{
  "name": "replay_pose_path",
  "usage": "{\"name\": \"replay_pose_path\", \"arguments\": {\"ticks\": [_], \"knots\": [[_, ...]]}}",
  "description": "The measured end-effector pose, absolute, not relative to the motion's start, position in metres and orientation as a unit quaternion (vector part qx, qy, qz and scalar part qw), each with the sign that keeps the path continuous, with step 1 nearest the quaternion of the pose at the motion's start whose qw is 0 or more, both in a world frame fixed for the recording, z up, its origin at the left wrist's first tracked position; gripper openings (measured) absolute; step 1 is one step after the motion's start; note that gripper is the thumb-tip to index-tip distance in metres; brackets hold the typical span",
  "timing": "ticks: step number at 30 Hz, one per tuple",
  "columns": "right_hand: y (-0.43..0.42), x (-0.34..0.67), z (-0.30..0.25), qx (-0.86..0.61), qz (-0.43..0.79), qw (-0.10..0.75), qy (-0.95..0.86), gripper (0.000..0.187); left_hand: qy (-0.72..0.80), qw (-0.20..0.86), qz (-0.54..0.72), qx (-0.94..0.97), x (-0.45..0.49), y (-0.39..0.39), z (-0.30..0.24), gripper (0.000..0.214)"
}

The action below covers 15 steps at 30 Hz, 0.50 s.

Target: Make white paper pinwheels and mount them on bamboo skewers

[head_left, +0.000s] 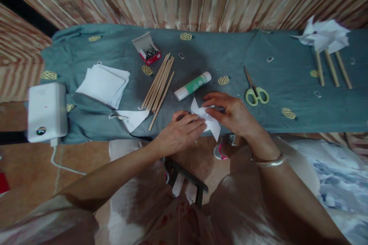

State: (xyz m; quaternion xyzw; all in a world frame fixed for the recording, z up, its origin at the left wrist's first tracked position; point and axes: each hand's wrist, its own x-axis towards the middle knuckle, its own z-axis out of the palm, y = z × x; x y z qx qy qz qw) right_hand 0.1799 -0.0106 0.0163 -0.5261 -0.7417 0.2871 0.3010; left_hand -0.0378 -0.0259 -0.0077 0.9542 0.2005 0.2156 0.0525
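Both hands are on the white folded-paper pinwheel (213, 126), at the table's near edge, about mid-width, lower tip past the edge. Left hand (181, 132) grips it from the left, fingers across the paper. Right hand (231, 113) pinches it from the right, thumb and fingers bent over the top. Exact fingertip contact is partly hidden, and whether the paper rests on the grey-green cloth (276, 80) can't be told.

Just beyond the pinwheel: white-and-green cylindrical glue stick (198, 83), lying at a slant, apart from both hands. To its left, a loose bundle of slim tan wooden sticks (159, 84). Farther back, an open red-and-white cardboard box (151, 58) with small metal pieces inside. Left of the sticks: a stack of white paper sheets (100, 84). Far left, a white boxy plastic device (47, 111) with a cable.

Right of the glue stick: metal scissors with pale green handles (254, 89), blades pointing far. Far right: white paper pinwheels on wooden sticks (330, 38), lying close together.
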Motion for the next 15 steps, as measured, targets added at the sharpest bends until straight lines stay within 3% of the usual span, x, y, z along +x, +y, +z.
{"name": "replay_pose_path", "arguments": {"ticks": [15], "knots": [[-0.0089, 0.1773, 0.0203, -0.527, 0.29, 0.286, -0.745, 0.011, 0.199, 0.051, 0.211, 0.956, -0.0378, -0.0255, -0.005, 0.027]]}}
